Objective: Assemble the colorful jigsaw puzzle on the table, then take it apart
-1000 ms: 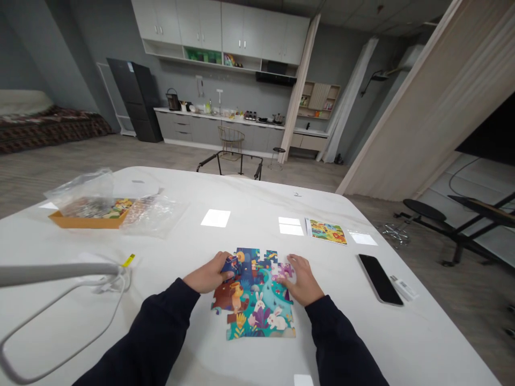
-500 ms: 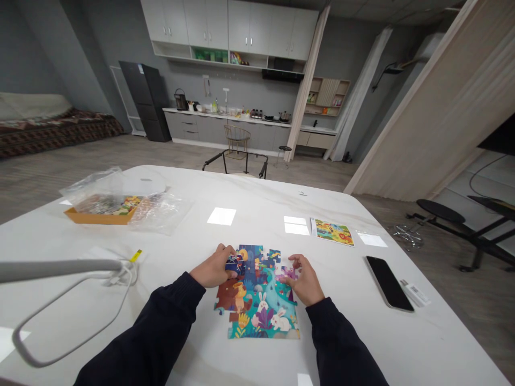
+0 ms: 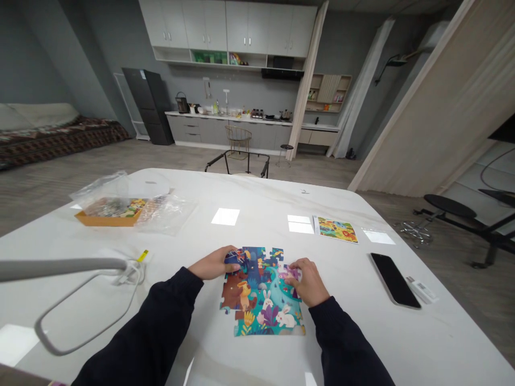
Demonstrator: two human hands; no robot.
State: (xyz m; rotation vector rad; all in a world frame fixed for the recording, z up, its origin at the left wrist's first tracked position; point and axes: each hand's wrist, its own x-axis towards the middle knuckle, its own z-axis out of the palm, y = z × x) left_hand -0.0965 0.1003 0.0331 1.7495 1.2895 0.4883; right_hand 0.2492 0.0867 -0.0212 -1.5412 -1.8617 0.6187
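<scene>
A partly joined jigsaw puzzle (image 3: 267, 300) with rabbits, a stream and a brown bear lies flat on the white table. At its upper left corner, my left hand (image 3: 215, 262) grips a dark blue puzzle piece (image 3: 234, 257) between thumb and fingers. Whether that piece is locked into its neighbours I cannot tell. My right hand (image 3: 309, 281) is at the right edge, its thumb and bent fingers on a purple puzzle piece (image 3: 290, 272), partly hidden by them. The puzzle's top edge is uneven, with a gap beside the upper right piece (image 3: 277, 254).
An orange box (image 3: 108, 220) with puzzle pieces and clear plastic wrap (image 3: 169, 214) stands at the left. Nearer is a grey bent stand (image 3: 64, 265) with a white cable. At the right lie a picture card (image 3: 337, 229) and a black phone (image 3: 394, 280).
The view has shifted slightly, so the table's contents appear further right. My right fingers have curled in closer over the purple piece. My left hand stays at the upper left corner with its piece.
</scene>
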